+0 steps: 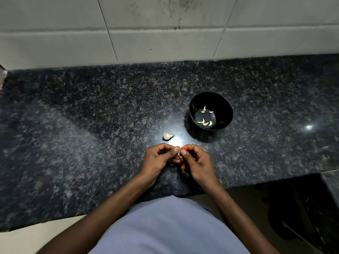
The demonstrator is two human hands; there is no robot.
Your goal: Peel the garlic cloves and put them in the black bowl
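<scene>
Seven or so peeled cloves (pixel 205 123) lie in the black bowl (pixel 227 107) right of centre, both hands (pixel 159 158) (pixel 197 163) pinch another clove (pixel 179 153) mid-peel, and one unpeeled piece (pixel 168 136) waits beside them.

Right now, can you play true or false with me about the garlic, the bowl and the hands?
1. The black bowl has peeled cloves in it. True.
2. The bowl is tipped on its side. False: it stands upright on the dark stone counter.
3. Both hands are pinching something small between them. True: the left hand and the right hand meet at the fingertips round a small piece, too hidden to make out well.
4. An unpeeled piece of garlic lies inside the bowl. False: it lies on the counter, left of the bowl.
5. The hands are reaching into the bowl. False: they are nearer the person, apart from it.
</scene>
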